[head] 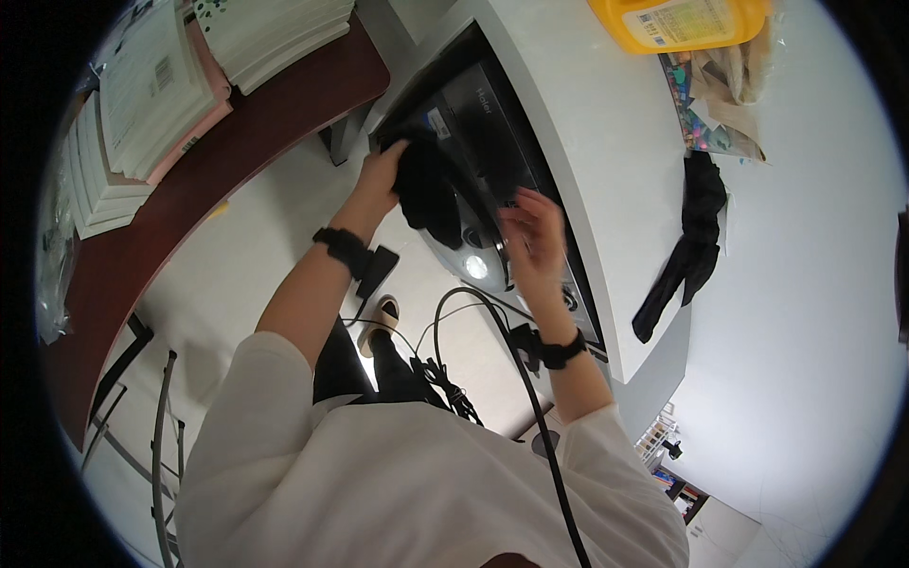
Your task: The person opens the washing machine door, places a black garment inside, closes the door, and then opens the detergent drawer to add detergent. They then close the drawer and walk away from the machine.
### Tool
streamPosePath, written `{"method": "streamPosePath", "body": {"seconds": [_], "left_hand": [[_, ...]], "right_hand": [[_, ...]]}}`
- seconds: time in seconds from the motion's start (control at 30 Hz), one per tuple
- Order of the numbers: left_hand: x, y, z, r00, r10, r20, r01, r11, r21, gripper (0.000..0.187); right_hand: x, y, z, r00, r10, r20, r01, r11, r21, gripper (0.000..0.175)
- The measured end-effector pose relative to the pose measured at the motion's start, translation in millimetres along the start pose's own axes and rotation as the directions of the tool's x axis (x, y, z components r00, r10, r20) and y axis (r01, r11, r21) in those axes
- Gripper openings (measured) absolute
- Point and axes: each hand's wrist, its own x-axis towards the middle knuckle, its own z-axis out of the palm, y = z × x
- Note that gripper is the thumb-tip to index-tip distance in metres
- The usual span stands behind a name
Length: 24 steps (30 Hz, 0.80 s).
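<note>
My left hand [381, 174] grips a dark, soft bundle of black fabric [428, 195], held in front of the washing machine's open door. Behind it shows the glass and grey rim of the round door [474, 266]. To the right, my right hand [534, 231] has its fingers loosely bent and apart, near the door's edge and the control panel, with nothing seen in it. The black front of the Haier washing machine [497, 121] stands within a white surround. A long black garment [685, 259] lies on the white top at the right.
A yellow detergent bottle [682, 25] and a plastic bag [724, 106] stand on the white top [603, 128]. Stacked books [156, 106] lie on the dark red table [298, 106] at left. A black cable [532, 397] hangs before me; metal rails [162, 454] stand lower left.
</note>
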Motion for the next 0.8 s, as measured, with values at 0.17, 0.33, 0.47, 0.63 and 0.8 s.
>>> {"method": "streamPosePath", "body": {"seconds": [0.17,0.33,0.47,0.63,0.8], "left_hand": [[38.5,-4.6,56.7,0.977,0.195,0.088,-0.213,0.932,0.295,0.079],[38.2,-60.7,52.6,0.952,0.252,0.173,-0.304,0.838,0.452,0.082],[1.5,-92.4,44.8,0.959,0.106,0.263,-0.22,0.862,0.457,0.065],[7.4,-43.0,71.4,0.662,0.637,0.394,-0.742,0.481,0.468,0.059],[39.6,-0.4,108.5,0.399,0.591,0.701,-0.797,-0.156,0.584,0.073]], "right_hand": [[-10.9,-25.3,-64.7,0.939,-0.224,-0.262,-0.014,0.735,-0.678,0.029],[-33.0,-16.8,-114.2,0.928,-0.217,-0.303,-0.11,0.617,-0.779,0.027],[-44.7,4.4,-130.0,0.913,-0.158,-0.376,-0.213,0.602,-0.769,0.027],[-49.2,18.4,-131.6,0.912,-0.167,-0.373,-0.197,0.62,-0.759,0.028],[-46.8,14.9,-130.2,0.911,-0.136,-0.39,-0.219,0.642,-0.735,0.026]]}}
